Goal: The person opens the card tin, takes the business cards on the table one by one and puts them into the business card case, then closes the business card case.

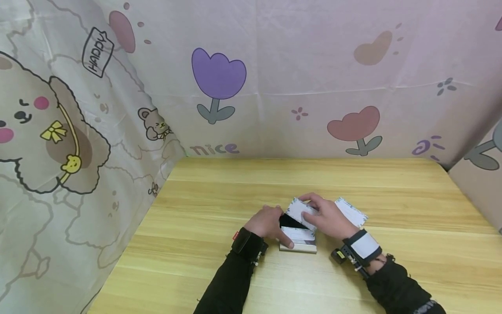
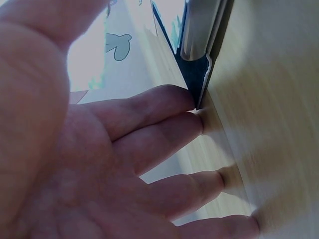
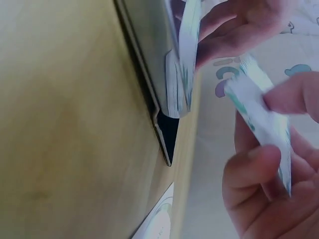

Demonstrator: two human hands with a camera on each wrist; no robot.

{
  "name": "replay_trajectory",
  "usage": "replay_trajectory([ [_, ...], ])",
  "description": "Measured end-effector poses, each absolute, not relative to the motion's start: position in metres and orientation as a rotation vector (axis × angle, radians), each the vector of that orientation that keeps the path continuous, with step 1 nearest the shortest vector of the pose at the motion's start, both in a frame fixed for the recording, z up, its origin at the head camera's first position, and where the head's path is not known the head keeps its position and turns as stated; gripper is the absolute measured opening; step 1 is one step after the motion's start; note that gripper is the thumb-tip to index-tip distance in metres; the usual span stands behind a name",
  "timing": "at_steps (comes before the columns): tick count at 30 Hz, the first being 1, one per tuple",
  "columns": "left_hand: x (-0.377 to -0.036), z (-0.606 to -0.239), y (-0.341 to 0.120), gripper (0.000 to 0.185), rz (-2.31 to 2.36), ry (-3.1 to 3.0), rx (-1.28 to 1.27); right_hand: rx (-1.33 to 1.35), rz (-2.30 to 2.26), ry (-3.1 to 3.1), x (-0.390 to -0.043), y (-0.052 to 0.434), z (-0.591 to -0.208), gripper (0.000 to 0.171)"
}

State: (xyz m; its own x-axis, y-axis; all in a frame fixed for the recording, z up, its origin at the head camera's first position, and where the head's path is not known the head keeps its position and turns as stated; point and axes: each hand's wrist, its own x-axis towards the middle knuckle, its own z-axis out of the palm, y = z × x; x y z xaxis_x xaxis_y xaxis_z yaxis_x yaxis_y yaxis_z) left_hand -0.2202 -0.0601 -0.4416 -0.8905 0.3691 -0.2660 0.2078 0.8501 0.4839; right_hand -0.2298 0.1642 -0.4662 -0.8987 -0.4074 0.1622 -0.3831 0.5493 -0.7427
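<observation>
Fingers (image 3: 259,164) pinch thin, perhaps glossy, card (image 3: 259,112).

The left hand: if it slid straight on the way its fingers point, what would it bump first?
The left hand points right across the table, and its fingertips already seem to touch the open card case. So the case comes first, probably its dark inside edge; depth is unclear.

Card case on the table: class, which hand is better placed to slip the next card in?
Right. The right hand already pinches a card over the open card case; the left hand only steadies its side.
</observation>
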Motion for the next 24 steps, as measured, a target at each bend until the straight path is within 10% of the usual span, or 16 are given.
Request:
replay_trajectory([
  [24, -0.2212, -0.4415, -0.0599, 0.076, 0.665, 2.666, 0.450, -1.016, -1.114, 2.608, -0.2290, 0.1614, -0.4703, 0.024],
])
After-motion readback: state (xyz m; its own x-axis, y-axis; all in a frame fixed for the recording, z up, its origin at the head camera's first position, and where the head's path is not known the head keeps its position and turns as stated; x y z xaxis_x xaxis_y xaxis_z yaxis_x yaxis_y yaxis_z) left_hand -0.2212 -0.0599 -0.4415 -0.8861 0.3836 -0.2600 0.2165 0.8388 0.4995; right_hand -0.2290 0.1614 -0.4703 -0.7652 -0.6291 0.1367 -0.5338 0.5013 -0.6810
